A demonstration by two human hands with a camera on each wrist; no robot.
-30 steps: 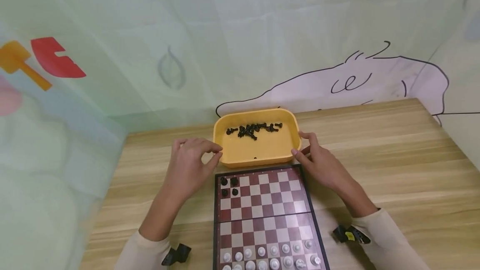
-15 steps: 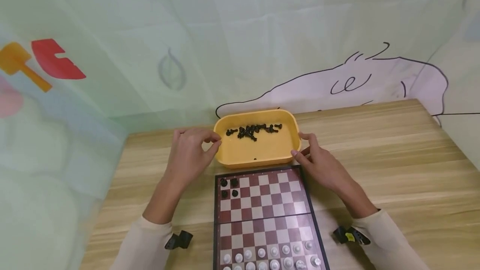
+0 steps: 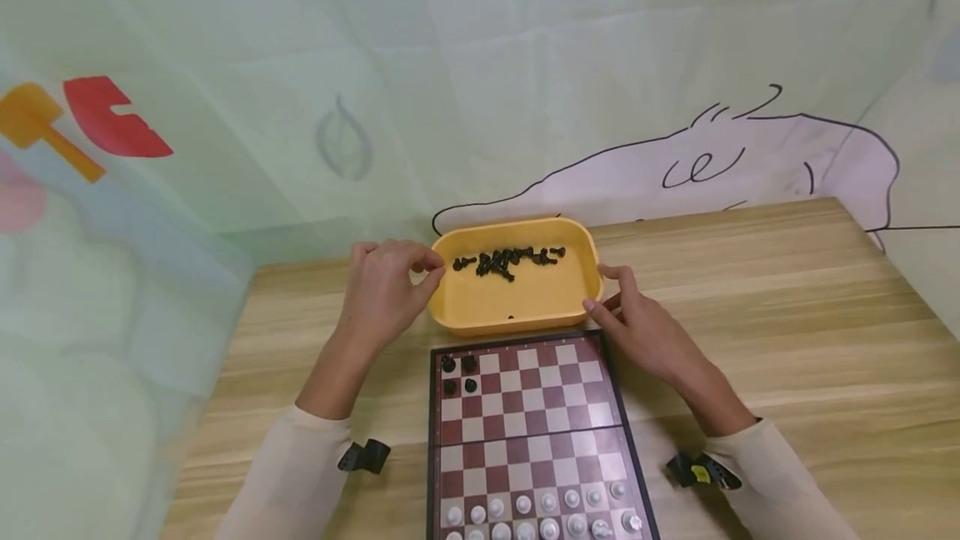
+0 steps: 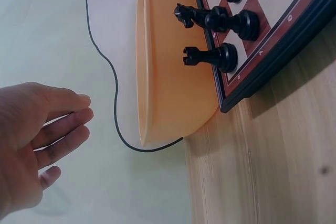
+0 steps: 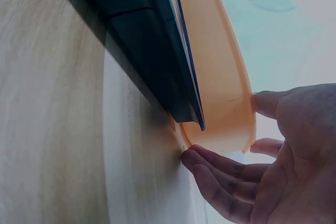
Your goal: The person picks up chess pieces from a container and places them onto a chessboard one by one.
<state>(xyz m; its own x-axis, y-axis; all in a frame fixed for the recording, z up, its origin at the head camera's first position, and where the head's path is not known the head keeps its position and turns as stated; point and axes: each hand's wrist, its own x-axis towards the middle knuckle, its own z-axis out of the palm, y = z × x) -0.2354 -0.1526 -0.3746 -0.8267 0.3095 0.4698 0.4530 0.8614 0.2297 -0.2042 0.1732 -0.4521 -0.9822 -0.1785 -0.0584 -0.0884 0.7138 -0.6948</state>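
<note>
A yellow plastic tray [image 3: 480, 302] sits behind the chessboard [image 3: 532, 398], with several black chess pieces [image 3: 498, 262] heaped inside. My right hand [image 3: 645, 327] grips the tray's right end, thumb [image 5: 268, 103] on the rim and fingers [image 5: 226, 171] low around its side. By the tray's left rim my left hand [image 3: 386, 290] hovers, fingertips bent toward the thumb. Seen from the left wrist, that hand [image 4: 47, 140] is apart from the tray and holds nothing. Several black pieces, including a rook [image 4: 210, 57] and a knight [image 4: 191, 15], stand on the board's far left corner.
Several white chess pieces [image 3: 547, 502] stand in rows at the board's near end. The wooden table [image 3: 787, 315] extends to both sides. A printed cloth backdrop [image 3: 480, 107] hangs right behind the tray.
My left hand has moved forward and slightly right along the tray's left rim. My right hand and the tray stay in place, and the board is unchanged.
</note>
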